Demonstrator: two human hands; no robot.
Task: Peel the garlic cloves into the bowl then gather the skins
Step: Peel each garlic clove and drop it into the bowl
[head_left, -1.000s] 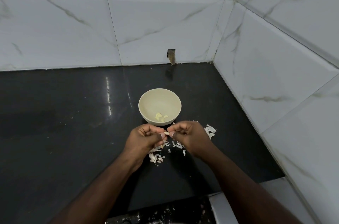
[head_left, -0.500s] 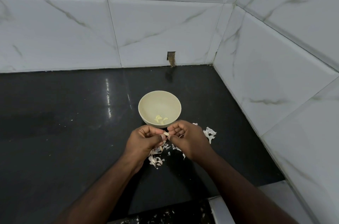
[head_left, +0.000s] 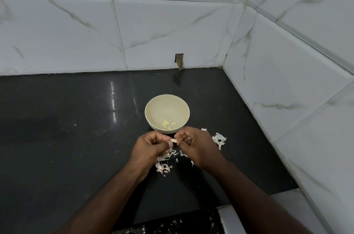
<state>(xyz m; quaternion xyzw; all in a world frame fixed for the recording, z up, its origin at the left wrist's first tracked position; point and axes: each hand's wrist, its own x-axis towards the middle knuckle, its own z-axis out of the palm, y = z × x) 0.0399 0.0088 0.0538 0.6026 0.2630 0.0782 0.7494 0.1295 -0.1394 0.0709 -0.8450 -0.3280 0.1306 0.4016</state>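
The fingers [head_left: 168, 140] of the left hand [head_left: 149, 147] pinch a garlic clove [head_left: 173, 140], and the curled fingertips of the right hand [head_left: 199, 147] close on its other end. Just beyond the fingers stands the cream bowl [head_left: 153, 107] with a few peeled cloves [head_left: 168, 124] at its bottom. Papery skins [head_left: 162, 167] lie strewn on the dark worktop [head_left: 67, 138] beneath and behind both hands, partly hidden by them, with a larger heap [head_left: 219, 139] off to the right, toward the tiled wall [head_left: 287, 80].
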